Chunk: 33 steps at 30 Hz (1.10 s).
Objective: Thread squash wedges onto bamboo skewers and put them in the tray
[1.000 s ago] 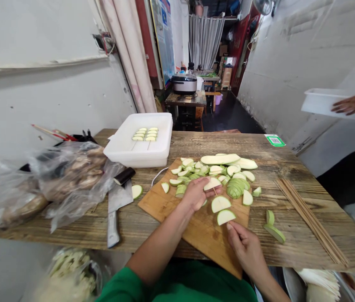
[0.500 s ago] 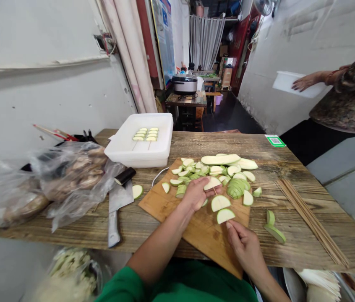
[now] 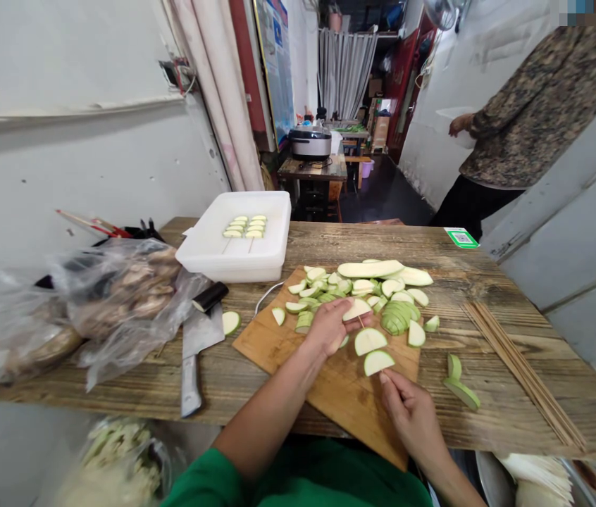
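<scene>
My left hand grips a pale half-round slice with green skin, into which a thin wooden skewer runs. Two more such slices are threaded lower on the same skewer. Pinched between thumb and fingers of my right hand is the skewer's near end, just below the lowest slice. Both hands are over a wooden cutting board. Behind them lies a heap of cut green-skinned slices, with long peeled-looking pieces at its back.
A white plastic box bears two filled skewers. Left of the board lie a cleaver, a dark eggplant-like piece and plastic bags. Bare skewers and loose slices lie right. Another person stands beyond the table.
The other person at the right has moved farther away along the wall with the white container. My hands and the slices on the skewer look almost unchanged.
</scene>
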Each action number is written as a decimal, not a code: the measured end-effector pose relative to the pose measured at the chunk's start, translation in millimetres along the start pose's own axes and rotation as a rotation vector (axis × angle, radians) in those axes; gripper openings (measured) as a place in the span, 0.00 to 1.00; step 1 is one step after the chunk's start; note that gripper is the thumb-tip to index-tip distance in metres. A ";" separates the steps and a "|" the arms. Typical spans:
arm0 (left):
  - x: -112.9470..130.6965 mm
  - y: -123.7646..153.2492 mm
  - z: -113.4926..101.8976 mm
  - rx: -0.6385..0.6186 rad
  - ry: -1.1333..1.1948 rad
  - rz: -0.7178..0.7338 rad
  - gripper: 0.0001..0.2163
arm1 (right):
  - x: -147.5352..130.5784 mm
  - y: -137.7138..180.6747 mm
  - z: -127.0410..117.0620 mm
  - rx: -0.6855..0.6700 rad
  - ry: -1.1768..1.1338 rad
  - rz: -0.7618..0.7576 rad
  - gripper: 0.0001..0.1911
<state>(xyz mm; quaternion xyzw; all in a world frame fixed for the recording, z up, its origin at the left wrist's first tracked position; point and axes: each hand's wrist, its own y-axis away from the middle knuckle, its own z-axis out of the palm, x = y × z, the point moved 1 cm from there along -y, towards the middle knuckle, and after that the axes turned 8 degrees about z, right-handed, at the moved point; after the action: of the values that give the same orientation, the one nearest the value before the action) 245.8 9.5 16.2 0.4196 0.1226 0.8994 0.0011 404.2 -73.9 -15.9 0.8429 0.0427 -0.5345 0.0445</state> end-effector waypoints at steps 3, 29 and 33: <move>0.2 0.1 -0.3 0.006 0.003 0.001 0.05 | -0.1 -0.3 0.5 0.002 0.002 -0.005 0.20; -12.4 3.5 3.7 -0.064 0.022 0.051 0.08 | -9.0 -11.1 1.5 0.012 -0.034 -0.030 0.19; -9.6 4.7 6.2 -0.054 0.030 0.083 0.10 | -7.0 -14.9 2.7 0.004 -0.062 -0.037 0.18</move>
<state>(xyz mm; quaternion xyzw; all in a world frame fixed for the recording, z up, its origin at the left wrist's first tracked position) 257.1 5.3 13.8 0.4104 0.0807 0.9079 -0.0265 397.0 -59.6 -11.2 0.8251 0.0557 -0.5612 0.0345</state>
